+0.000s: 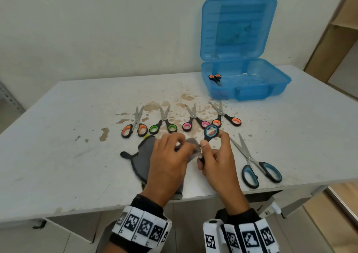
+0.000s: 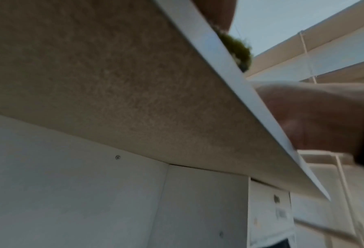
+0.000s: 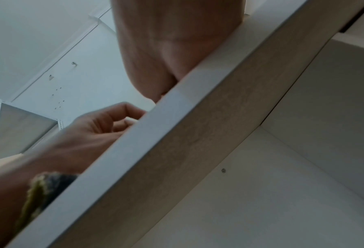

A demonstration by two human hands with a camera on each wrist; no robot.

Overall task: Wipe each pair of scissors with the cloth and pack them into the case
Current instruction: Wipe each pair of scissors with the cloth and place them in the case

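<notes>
One pair of scissors lies in the blue case, upper right. At lower centre the right hand grips the blue-ringed scissors; the left hand pinches the cloth round their hidden blades, which could nick fingers or snag.

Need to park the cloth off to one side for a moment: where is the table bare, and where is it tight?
Bare: the table's left half, left of the cloth and the orange scissors; also the right end beyond the large blue scissors and in front of the case. Crowded: the middle, between the scissor row and both hands.
</notes>
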